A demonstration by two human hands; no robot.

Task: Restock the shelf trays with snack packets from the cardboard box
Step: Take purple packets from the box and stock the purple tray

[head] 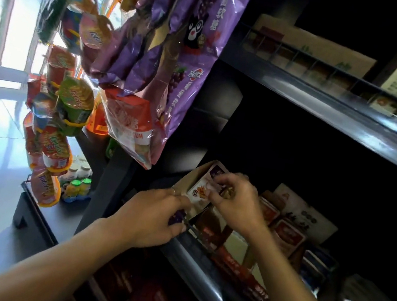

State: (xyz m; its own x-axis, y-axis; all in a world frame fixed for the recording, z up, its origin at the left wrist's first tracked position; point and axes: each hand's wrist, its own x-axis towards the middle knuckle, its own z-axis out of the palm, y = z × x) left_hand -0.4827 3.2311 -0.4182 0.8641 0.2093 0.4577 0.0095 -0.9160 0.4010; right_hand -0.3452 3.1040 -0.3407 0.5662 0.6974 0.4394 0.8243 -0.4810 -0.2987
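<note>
Both hands pinch a light, crinkly snack packet [201, 190] by its edges: right hand [235, 204] top, left hand [154, 216] bottom corner.

Both bare forearms reach forward and upward from the lower edge of the view, converging. The left hand [155, 215] lies knuckles-up, a ring on one finger, its fingers curled and gripping. Just beside it, slightly higher, the right hand [235, 204] pinches with bent fingertips.
</note>
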